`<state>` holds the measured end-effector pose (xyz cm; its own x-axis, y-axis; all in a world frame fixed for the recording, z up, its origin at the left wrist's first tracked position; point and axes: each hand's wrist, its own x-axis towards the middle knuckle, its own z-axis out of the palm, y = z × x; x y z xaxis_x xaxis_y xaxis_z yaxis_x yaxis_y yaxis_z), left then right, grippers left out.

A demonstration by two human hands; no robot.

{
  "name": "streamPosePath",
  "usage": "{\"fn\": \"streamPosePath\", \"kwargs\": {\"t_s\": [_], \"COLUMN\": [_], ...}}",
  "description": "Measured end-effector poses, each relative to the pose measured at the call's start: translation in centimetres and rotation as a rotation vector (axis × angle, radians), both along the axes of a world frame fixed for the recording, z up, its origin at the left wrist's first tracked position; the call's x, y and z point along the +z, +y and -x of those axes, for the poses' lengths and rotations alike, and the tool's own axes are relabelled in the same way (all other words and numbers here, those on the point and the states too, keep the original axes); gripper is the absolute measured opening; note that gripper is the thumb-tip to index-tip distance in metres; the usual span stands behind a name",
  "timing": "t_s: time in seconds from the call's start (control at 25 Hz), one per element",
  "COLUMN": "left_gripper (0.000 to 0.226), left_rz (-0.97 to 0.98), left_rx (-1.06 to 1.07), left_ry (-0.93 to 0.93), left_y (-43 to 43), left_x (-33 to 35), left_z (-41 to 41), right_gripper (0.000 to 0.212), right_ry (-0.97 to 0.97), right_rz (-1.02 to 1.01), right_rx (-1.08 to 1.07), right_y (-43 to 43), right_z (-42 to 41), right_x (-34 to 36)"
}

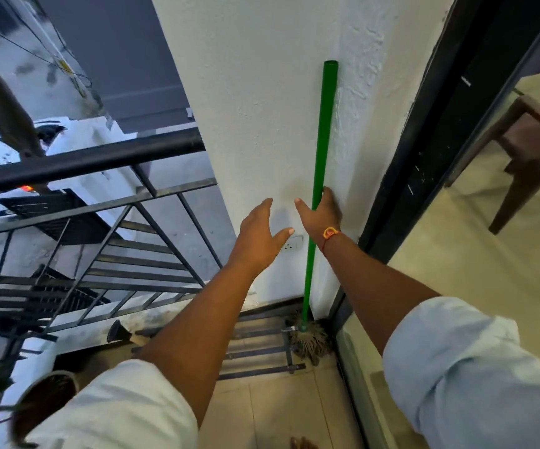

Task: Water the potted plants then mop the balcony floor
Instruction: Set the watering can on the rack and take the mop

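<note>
Right hand (322, 212) extended, fingers spread astride the mop handle (325, 124), unclasped; left hand (258, 229) outstretched alongside, splayed, empty

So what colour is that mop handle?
The mop handle is bright green, shown clearly in the head view.

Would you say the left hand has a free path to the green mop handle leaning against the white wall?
Probably yes: the left hand hovers open close beside the green mop handle, with nothing blocking it. The right hand touches one stretch; the pole above is free.
</note>
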<state>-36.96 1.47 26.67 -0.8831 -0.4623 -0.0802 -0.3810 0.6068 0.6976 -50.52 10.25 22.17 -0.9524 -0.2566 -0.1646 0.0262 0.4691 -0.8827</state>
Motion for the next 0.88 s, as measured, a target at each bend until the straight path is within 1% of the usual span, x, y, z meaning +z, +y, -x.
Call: {"fn": "streamPosePath", "kwargs": {"t_s": [0.12, 0.24, 0.32, 0.4, 0.44, 0.48, 0.52, 0.6, 0.64, 0.76, 0.88], "left_gripper": [0.074, 0.072, 0.073, 0.073, 0.071, 0.066, 0.055, 0.03, 0.024, 0.018, 0.012], "left_rz": [-0.027, -0.09, -0.169, -0.238, -0.265, -0.28, -0.275, -0.233, -0.223, -0.221, -0.215], "left_rx": [0.016, 0.04, 0.047, 0.044, 0.027, -0.009, -0.066, -0.183, -0.231, -0.295, -0.294], "left_ry": [0.04, 0.114, 0.177, 0.237, 0.261, 0.274, 0.275, 0.249, 0.237, 0.219, 0.244], "left_y": [-0.3, 0.1, 0.7, 1.9, 2.5, 3.1, 3.8, 5.7, 6.7, 9.5, 11.4], "left_x": [0.7, 1.5, 2.4, 3.5, 4.0, 4.5, 4.8, 5.4, 5.7, 6.5, 7.3], "left_z": [0.5, 1.1, 1.7, 1.9, 1.8, 1.6, 1.4, 0.6, 0.2, -1.5, -3.4], "right_gripper": [0.052, 0.042, 0.042, 0.043, 0.04, 0.036, 0.036, 0.045, 0.048, 0.05, 0.049], "right_ry": [-0.01, -0.05, -0.066, -0.125, -0.159, -0.18, -0.191, -0.176, -0.161, -0.137, -0.105], "right_rz": [-0.078, -0.006, 0.026, -0.033, -0.087, -0.135, -0.169, -0.217, -0.228, -0.259, -0.292], "right_rx": [0.047, 0.172, 0.229, 0.298, 0.343, 0.373, 0.386, 0.392, 0.387, 0.389, 0.368], "right_y": [-0.2, 0.0, 0.8, 2.5, 3.5, 4.7, 5.9, 7.9, 8.8, 11.0, 12.7], "right_z": [1.4, 0.3, -1.2, -2.7, -3.4, -4.0, -4.5, -5.5, -6.0, -7.4, -9.1], "right_x": [0.6, -0.4, -1.9, -3.8, -4.9, -6.0, -7.0, -8.4, -8.7, -8.9, -8.1]}}
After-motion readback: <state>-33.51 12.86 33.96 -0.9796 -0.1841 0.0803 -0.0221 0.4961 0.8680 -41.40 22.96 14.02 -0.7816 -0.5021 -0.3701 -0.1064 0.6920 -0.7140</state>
